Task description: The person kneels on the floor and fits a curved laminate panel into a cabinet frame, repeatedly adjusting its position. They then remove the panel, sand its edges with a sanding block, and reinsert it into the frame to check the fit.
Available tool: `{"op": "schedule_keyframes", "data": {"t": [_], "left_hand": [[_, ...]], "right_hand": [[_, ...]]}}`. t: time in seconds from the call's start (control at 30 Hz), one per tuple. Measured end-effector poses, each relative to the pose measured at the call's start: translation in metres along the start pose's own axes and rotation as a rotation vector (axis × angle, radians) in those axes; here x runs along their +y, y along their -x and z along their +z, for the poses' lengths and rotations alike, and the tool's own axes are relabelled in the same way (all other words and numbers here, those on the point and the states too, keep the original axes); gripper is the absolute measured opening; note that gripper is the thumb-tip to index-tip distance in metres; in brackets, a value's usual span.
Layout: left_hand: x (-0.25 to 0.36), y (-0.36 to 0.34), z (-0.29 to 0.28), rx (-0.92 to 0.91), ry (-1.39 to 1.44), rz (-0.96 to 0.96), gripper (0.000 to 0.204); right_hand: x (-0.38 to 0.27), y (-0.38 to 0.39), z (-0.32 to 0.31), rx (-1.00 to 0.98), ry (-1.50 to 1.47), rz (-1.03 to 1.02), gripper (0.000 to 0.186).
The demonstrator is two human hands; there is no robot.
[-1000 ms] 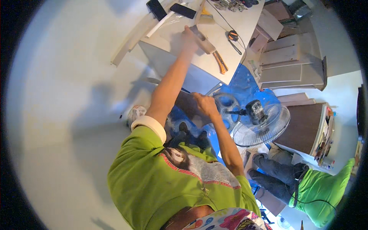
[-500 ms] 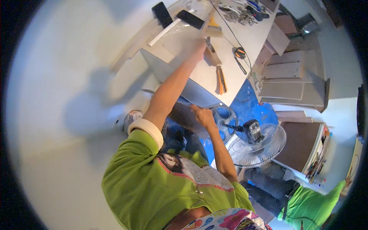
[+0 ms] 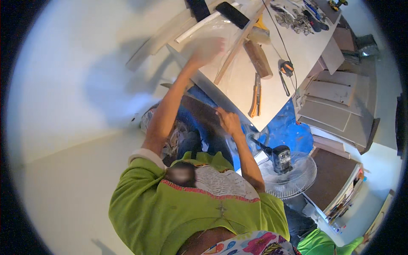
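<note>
1. My left hand (image 3: 207, 47) is way out over the plastic sheet (image 3: 221, 32) on the white table (image 3: 293, 55). It's too blurry to tell if my fingers are spread or closed, or whether they touch the sheet.
2. Left arm is stretched nearly straight, up and away from my green shirt (image 3: 170, 212).
3. My right hand (image 3: 228, 121) sits at the table's near edge, fingers loosely together and flat on it, holding nothing.
4. Right arm is bent and tucked close, just left of the fan (image 3: 289, 174).
5. An orange knife (image 3: 255, 95) lies on the table, near my right hand.
</note>
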State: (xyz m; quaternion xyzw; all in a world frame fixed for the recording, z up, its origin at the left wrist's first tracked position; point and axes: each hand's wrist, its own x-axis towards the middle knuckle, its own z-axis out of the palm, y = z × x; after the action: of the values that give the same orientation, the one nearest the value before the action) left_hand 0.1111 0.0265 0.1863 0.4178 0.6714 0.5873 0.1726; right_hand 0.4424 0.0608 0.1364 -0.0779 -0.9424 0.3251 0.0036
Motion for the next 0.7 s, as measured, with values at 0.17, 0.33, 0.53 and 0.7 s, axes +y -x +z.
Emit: {"op": "schedule_keyframes", "data": {"t": [0.17,0.33,0.53,0.7], "left_hand": [[0.016,0.144,-0.070,0.849,0.149,-0.206,0.023],[-0.082,0.259,-0.075,0.642,-0.168,-0.381,0.032],[-0.174,0.219,-0.058,0.599,-0.127,-0.197,0.064],[-0.171,0.161,-0.083,0.415,0.271,-0.255,0.046]], "right_hand": [[0.008,-0.002,0.006,0.006,0.027,0.104,0.021],[-0.016,-0.021,-0.007,-0.025,0.018,0.218,0.023],[-0.028,-0.039,0.006,0.039,0.038,0.213,0.025],[-0.016,-0.039,0.004,0.115,0.130,0.150,0.028]]}}
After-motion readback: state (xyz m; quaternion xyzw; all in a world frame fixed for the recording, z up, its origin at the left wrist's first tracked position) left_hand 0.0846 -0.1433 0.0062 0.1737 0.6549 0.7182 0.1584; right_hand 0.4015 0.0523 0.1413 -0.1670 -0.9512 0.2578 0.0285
